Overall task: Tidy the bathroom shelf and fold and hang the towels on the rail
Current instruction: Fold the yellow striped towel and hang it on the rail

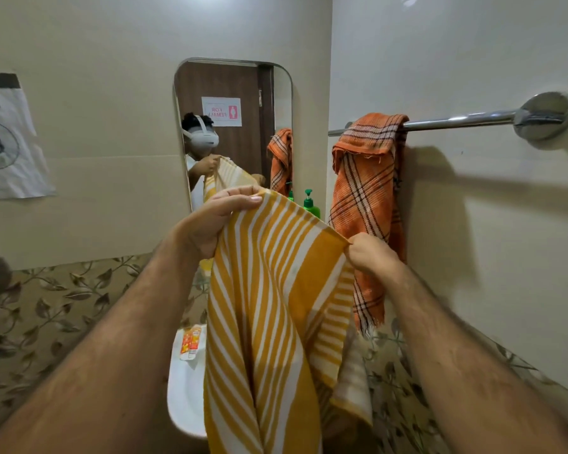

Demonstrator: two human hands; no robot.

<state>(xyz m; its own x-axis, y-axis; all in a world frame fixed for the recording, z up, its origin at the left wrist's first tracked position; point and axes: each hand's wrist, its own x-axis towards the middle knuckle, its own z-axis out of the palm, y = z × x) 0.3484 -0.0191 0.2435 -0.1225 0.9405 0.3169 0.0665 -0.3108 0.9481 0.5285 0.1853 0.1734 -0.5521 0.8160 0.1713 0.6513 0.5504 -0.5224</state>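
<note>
Two towels are showing. One yellow-and-white striped towel is hanging in front of the person, held up by its top edge above the white basin. The left hand is pinching the upper left corner, its grip clamped on the cloth; the right hand is gripping the upper right corner, fingers curled round the edge. One orange plaid towel is hanging bunched over the left end of the single chrome rail on the right wall. One green pump bottle is standing behind the striped towel, beside one wall mirror. One orange-printed packet is lying on the basin's rim. One paper notice is hanging on the left wall.
</note>
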